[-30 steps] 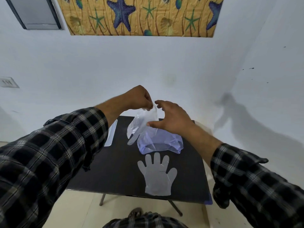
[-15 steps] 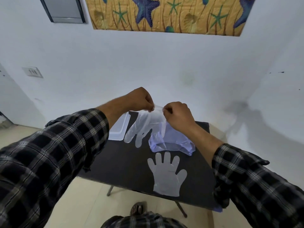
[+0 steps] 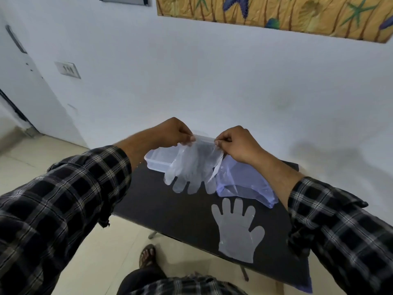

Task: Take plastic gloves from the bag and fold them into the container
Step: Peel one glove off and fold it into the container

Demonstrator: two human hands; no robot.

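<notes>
A clear plastic glove (image 3: pixel 192 169) hangs fingers-down above the black table (image 3: pixel 170 207). My left hand (image 3: pixel 173 132) pinches one corner of its cuff and my right hand (image 3: pixel 236 143) pinches the other, stretching the cuff between them. Behind the glove sits a clear plastic container (image 3: pixel 158 159) at the table's far left. A pale purple bag (image 3: pixel 244 184) lies crumpled under my right wrist. A second clear glove (image 3: pixel 239 228) lies flat, fingers pointing away from me, near the table's front edge.
The small table stands against a white wall. Its left edge drops to a tiled floor, where a sandalled foot (image 3: pixel 147 254) shows. A wall switch (image 3: pixel 68 70) and a door frame are at the left.
The glove has been spread wider between both hands, and my right hand now pinches the cuff. The view has swung left and down, bringing the container into fuller sight.
</notes>
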